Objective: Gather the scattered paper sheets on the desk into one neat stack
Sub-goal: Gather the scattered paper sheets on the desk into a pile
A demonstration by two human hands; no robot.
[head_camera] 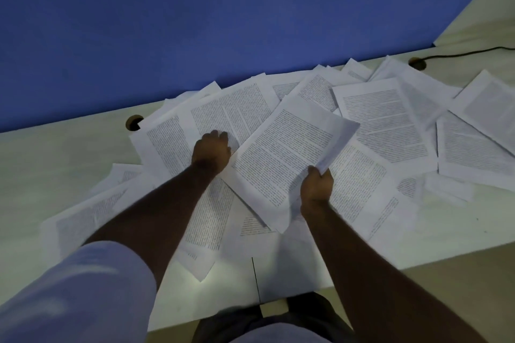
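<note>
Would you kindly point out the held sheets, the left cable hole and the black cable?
held sheets (287, 159): head view, middle of the top printed page.
left cable hole (133, 122): head view, its dark opening.
black cable (459, 53): head view, midway along its run.

A pale desk (55, 153) runs along a blue partition wall (195, 14). Two round cable holes are cut into its top, one at the left (133, 122) and one at the right (417, 63), where a black cable (468, 52) feeds in. The light is dim.
</note>
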